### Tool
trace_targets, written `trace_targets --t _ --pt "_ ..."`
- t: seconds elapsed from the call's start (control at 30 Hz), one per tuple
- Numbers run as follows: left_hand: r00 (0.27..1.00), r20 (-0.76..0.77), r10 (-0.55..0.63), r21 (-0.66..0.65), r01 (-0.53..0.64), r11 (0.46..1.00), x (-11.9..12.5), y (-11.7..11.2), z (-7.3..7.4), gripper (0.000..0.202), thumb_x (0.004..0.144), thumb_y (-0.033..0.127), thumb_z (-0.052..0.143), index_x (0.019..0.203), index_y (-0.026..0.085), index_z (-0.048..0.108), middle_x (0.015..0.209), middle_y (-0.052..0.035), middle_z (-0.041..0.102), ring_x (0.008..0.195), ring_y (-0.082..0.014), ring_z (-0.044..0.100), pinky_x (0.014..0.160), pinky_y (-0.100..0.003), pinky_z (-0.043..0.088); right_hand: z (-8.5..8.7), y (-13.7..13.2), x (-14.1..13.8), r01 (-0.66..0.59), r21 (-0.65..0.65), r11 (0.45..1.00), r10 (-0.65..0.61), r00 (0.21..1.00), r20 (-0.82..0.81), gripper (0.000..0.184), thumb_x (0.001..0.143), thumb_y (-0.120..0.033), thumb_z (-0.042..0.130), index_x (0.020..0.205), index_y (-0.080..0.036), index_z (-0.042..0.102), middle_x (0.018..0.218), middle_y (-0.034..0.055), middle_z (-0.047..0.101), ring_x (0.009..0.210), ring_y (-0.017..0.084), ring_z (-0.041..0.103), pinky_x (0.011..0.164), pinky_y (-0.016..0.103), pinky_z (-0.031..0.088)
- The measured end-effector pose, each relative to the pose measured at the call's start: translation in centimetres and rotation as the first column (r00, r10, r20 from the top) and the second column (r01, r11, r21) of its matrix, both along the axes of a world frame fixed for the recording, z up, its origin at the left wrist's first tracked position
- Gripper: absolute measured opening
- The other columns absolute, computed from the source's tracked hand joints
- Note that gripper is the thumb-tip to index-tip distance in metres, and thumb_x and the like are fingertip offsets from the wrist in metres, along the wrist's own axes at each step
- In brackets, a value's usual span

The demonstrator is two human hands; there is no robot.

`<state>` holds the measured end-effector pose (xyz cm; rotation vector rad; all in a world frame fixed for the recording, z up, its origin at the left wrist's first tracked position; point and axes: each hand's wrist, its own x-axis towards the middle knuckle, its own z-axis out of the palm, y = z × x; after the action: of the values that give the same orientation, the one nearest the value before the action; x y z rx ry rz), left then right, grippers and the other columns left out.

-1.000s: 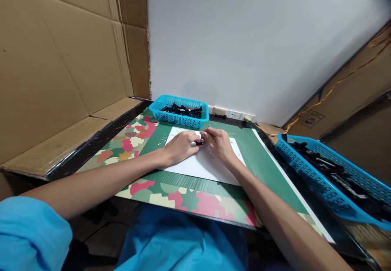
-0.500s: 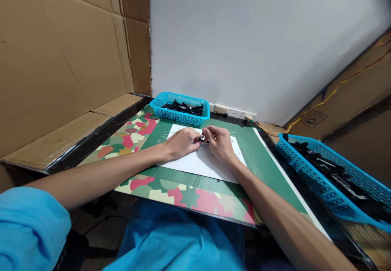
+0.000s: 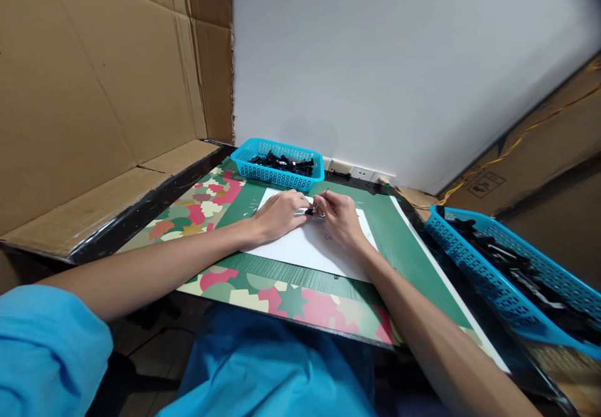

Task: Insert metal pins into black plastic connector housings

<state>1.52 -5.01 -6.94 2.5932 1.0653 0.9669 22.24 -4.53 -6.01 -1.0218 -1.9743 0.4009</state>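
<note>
My left hand [image 3: 280,214] rests on the white sheet [image 3: 300,251], its thumb and fingers closed on a small black part [image 3: 310,212]. Facing it, my right hand [image 3: 340,213] is closed in a pinch. A thin metallic piece [image 3: 327,191] pokes up from those fingers, close to the black part; it is too small to tell its kind. Part of the black piece is hidden by my fingers. Small dark marks or bits show on the sheet below my right hand.
A blue plastic basket [image 3: 277,181] of black parts stands at the back of the patterned mat [image 3: 225,229]. Another blue basket [image 3: 469,285] with larger black parts is on the right. Cardboard [image 3: 107,79] walls the left side; power sockets [image 3: 362,173] line the back wall.
My right hand has shifted slightly while staying by the black part. My left hand keeps nearly the same place. The view has moved a little.
</note>
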Motion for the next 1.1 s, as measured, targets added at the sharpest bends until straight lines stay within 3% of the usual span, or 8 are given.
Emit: trace_targets --t 0.17,0.53,0.87,1.0,1.1 --pt "0.999 -0.03 -0.025 -0.042 0.024 0.999 -0.1 0.2 -0.2 0.019 0.097 0.021 0.064 0.106 0.023 0.08 0.095 -0.0075 0.08 0.088 -0.0239 0.073 0.078 -0.035 0.052 -0.3 0.0 0.0 0.013 -0.002 1.0 -0.013 1.0 -0.018 0.04 0.105 -0.044 0.054 0.076 -0.019 0.066 0.068 0.0027 0.069 0.064 0.019 0.061 0.066 0.03 0.043" --pt "0.996 -0.058 -0.066 -0.01 0.066 0.998 0.0 0.8 -0.5 0.018 0.098 0.019 0.061 0.104 0.018 0.078 0.098 -0.0108 0.078 0.093 -0.0256 0.073 0.085 -0.039 0.055 0.1 -0.3 -0.2 0.031 0.029 0.999 -0.033 0.997 0.07 0.036 0.102 -0.037 0.054 0.074 -0.019 0.068 0.068 0.0035 0.069 0.063 0.019 0.059 0.065 0.03 0.042" --pt "0.999 -0.009 -0.048 -0.043 0.048 0.998 0.1 0.9 -0.6 0.018 0.099 0.023 0.062 0.098 0.02 0.08 0.091 -0.008 0.079 0.084 -0.0233 0.072 0.078 -0.036 0.053 0.0 0.5 -0.2 0.01 -0.041 0.999 -0.013 0.998 -0.063 0.04 0.104 -0.045 0.056 0.075 -0.019 0.067 0.067 0.005 0.069 0.063 0.02 0.063 0.064 0.03 0.045" --pt "0.998 0.065 0.017 -0.01 -0.016 1.0 0.0 0.5 0.2 0.016 0.096 0.023 0.066 0.106 0.02 0.079 0.101 -0.0089 0.08 0.094 -0.025 0.072 0.083 -0.038 0.055 1.3 0.4 0.9 0.125 0.028 0.992 -0.118 0.977 -0.179 0.045 0.107 -0.052 0.05 0.076 -0.022 0.061 0.066 0.0033 0.063 0.061 0.018 0.056 0.062 0.031 0.042" --pt "0.977 0.186 0.105 -0.02 -0.103 0.994 -0.4 0.7 0.8 0.018 0.096 0.028 0.069 0.109 0.019 0.076 0.106 -0.0093 0.08 0.095 -0.0245 0.073 0.084 -0.039 0.056 2.1 0.6 2.6 0.206 0.095 0.974 -0.19 0.969 -0.156 0.051 0.109 -0.055 0.044 0.07 -0.023 0.053 0.064 0.0026 0.057 0.06 0.018 0.05 0.06 0.031 0.038"
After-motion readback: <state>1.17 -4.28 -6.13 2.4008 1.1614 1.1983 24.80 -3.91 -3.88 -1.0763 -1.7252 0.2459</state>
